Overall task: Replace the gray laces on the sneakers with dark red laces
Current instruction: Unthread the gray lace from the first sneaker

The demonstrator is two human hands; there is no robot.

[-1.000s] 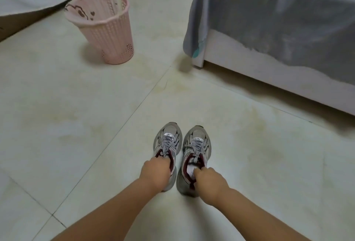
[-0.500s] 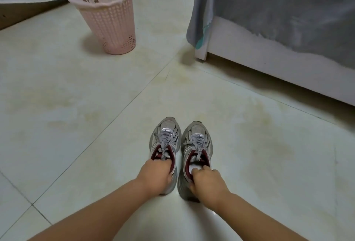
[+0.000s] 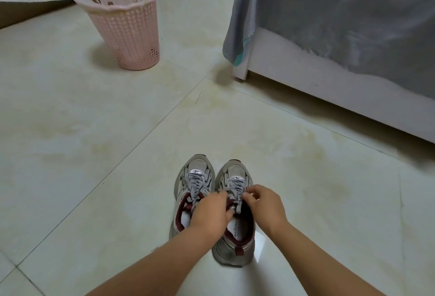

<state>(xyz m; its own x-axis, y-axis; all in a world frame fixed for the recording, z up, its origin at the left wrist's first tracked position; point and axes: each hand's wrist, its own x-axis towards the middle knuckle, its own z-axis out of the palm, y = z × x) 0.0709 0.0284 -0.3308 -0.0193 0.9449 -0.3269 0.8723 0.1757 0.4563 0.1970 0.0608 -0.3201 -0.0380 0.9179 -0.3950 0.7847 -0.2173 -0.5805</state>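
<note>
My left hand [image 3: 210,213] and right hand [image 3: 263,203] both pinched the gray laces [image 3: 235,188] at the tongue of the right sneaker [image 3: 235,222]. It stood touching the left sneaker [image 3: 191,185] on the tile floor [image 3: 94,154], well apart from the pink wastebasket [image 3: 124,24] and bed [image 3: 329,36].

A home bedroom, it seems: a bed [image 3: 329,88] draped with a gray sheet [image 3: 341,13] at far right, a pink plastic wastebasket [image 3: 124,27] at far left, pale floor tiles [image 3: 94,130].

Open floor [image 3: 117,154] around paired sneakers [image 3: 195,178]
</note>
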